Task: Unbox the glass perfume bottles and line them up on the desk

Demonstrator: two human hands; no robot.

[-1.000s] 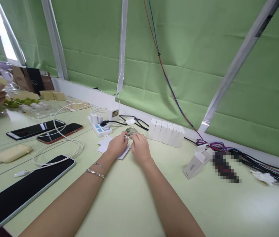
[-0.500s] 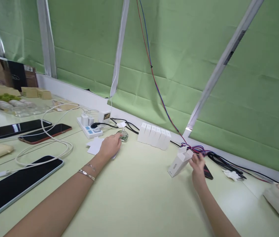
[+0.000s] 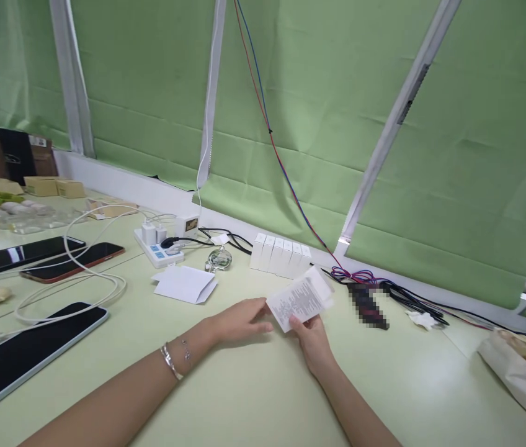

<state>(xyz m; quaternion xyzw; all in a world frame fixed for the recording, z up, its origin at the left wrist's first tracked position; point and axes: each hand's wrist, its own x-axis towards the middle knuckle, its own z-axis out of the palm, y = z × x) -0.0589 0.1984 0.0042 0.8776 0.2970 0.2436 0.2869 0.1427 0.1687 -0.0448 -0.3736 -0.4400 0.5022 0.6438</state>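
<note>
My right hand (image 3: 315, 344) grips a small white carton (image 3: 301, 300) by its lower edge, thumb on the panel with grey print; a flap stands open at its upper right end. Just left of the carton is my left hand (image 3: 242, 320), fingers apart and holding nothing. Beyond it lies a clear round glass bottle (image 3: 219, 259), with folded white card (image 3: 183, 284) to its left. Several white cartons (image 3: 278, 256) stand in a row near the wall.
On the left are a power strip (image 3: 157, 249) with chargers, a looped white cable (image 3: 121, 292), a tablet (image 3: 35, 347) and phones (image 3: 74, 261). Bundled wires (image 3: 353, 274), a pixelated dark object (image 3: 369, 307) and a cloth bag (image 3: 517, 372) lie on the right.
My left hand has left the glass bottle and come right, beside the carton. My right hand has taken hold of the carton, lifted it and turned its printed panel up.
</note>
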